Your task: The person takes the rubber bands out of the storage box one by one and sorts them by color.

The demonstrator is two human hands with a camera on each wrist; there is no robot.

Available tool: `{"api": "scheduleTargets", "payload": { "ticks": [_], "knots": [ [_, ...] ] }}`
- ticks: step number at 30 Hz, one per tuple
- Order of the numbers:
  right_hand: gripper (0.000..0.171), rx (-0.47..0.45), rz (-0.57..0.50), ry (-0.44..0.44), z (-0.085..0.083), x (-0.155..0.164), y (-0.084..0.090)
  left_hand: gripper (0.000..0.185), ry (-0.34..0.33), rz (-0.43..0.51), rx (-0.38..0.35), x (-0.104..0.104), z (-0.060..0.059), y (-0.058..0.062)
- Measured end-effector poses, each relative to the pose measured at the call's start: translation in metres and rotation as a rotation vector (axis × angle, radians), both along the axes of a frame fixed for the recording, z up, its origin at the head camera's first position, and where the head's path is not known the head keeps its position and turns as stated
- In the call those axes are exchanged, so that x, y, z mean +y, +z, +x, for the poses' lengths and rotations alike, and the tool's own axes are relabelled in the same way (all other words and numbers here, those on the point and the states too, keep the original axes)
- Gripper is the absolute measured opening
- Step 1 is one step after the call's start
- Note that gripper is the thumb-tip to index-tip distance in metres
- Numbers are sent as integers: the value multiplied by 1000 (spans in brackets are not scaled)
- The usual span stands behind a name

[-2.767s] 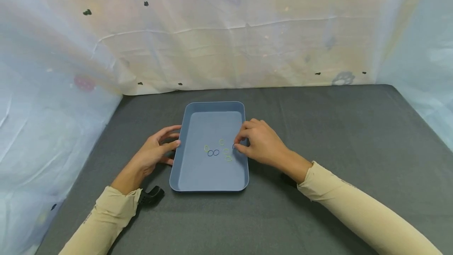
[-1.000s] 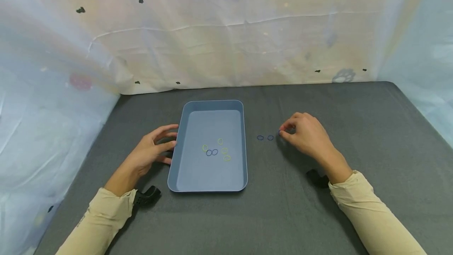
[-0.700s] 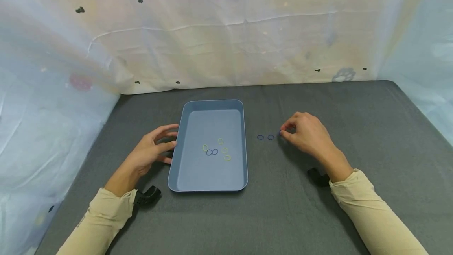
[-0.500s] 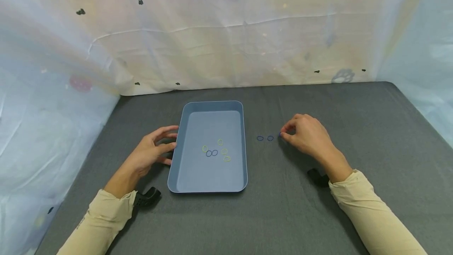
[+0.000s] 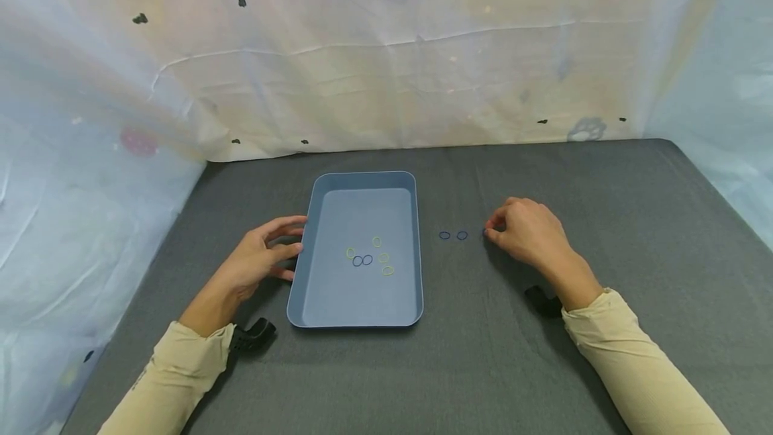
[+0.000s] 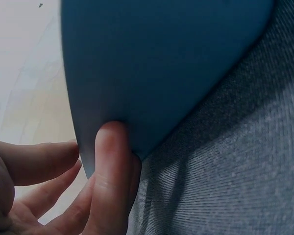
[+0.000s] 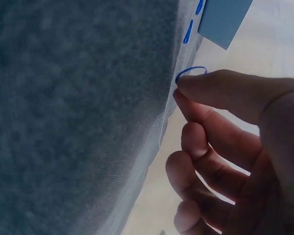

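A blue rubber band was pinched between the thumb and the forefinger of the right hand, low over the grey table. In the right wrist view the small loop was seen standing out from the fingertips, almost touching the cloth. The other fingers of this hand were curled loosely under it.

Two more blue bands were laid on the table just to the left of the pinched one, side by side. The three loops were thus placed along one line that ran from left to right, with the held band at its right end. This line lay between the right hand and the blue tray, and the right hand was clearly the nearer one to it.

The left hand was rested against the left wall of the tray. Its thumb was pressed flat on the outside of the wall and the fingers were relaxed, nothing being gripped.

Inside the tray, two dark blue bands and four yellow-green bands were gathered near the middle, well apart from the right hand.
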State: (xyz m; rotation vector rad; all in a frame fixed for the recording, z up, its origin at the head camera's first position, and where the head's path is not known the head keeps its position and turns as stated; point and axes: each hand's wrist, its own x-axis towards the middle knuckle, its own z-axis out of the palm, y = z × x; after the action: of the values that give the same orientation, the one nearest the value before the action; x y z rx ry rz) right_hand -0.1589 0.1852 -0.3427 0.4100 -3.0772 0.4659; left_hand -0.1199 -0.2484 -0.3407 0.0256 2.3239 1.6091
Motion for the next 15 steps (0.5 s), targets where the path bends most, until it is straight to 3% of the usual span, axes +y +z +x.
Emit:
{"api": "scheduleTargets", "payload": {
  "ticks": [15],
  "knots": [
    [17,-41,-19,-24,-1,0,-5,55,-8,-22,4,0,-1,0]
  ]
}}
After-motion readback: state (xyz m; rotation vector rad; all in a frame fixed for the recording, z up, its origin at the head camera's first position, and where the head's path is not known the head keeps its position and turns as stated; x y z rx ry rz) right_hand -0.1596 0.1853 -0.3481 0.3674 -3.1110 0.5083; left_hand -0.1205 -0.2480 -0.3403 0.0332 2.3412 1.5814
